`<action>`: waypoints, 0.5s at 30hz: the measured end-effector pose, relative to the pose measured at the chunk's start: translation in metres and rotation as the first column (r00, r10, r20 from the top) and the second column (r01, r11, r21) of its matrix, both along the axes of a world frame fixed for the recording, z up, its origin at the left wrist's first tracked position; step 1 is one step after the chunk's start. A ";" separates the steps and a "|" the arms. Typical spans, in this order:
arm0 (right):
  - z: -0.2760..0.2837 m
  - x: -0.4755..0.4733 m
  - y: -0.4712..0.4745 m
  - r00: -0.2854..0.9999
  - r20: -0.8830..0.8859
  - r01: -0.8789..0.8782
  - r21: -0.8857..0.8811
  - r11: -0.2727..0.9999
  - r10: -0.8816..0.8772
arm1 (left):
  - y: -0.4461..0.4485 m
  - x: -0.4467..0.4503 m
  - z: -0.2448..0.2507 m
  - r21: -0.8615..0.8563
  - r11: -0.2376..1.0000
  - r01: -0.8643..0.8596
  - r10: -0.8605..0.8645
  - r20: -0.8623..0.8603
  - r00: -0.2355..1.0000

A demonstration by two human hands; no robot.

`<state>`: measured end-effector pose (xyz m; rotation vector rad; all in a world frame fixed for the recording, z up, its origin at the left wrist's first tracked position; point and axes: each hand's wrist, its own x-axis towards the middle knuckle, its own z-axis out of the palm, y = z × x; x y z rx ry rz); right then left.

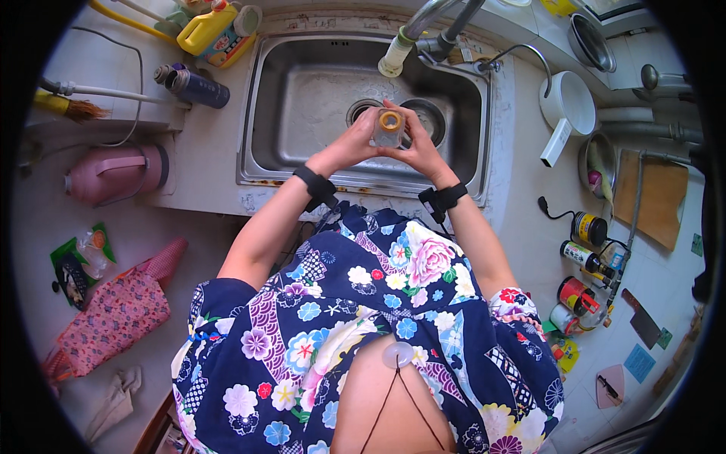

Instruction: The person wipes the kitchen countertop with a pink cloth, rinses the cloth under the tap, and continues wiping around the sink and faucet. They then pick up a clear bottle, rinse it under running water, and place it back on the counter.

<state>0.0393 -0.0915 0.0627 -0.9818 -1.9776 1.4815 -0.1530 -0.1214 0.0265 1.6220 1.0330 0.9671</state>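
Over a stainless steel sink (pixel 306 91), both hands hold one clear bottle or jar (pixel 388 136) upright between them. Its round, yellow-orange rim faces the camera. My left hand (pixel 358 135) wraps its left side, and my right hand (pixel 418 142) grips the right side, with fingertips near the top. A black band circles each wrist. Behind the hands lie two round drain fittings (pixel 422 116), partly hidden. The faucet spout (pixel 392 59) hangs just beyond the bottle, and I cannot tell whether water runs from it.
Left of the sink are a dark blue flask (pixel 201 89), a yellow detergent jug (pixel 218 34) and a pink thermos jug (pixel 119 175). On the right stand a white saucepan (pixel 569 105), a metal bowl with vegetables (pixel 584 153), a cutting board (pixel 649 198) and several condiment containers (pixel 590 228). A cleaver (pixel 645 320) hangs farther right.
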 end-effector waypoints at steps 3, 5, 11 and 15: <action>0.018 -0.006 -0.007 0.999 -0.040 0.034 0.135 0.990 -0.029 | -0.009 -0.019 0.019 -0.011 0.995 0.103 -0.103 -0.012 0.995; 0.028 -0.011 -0.012 0.999 -0.035 -0.004 0.135 0.991 0.009 | -0.018 -0.028 0.029 -0.083 0.992 0.099 -0.094 0.062 0.994; 0.047 -0.013 -0.014 0.977 0.150 0.074 0.425 0.902 -0.151 | -0.029 -0.039 0.052 -0.469 0.882 -0.054 0.378 0.634 0.674; 0.056 -0.009 -0.013 0.949 0.310 -0.076 0.383 0.921 -0.050 | -0.030 -0.045 0.065 -0.346 0.934 -0.094 0.297 0.599 0.744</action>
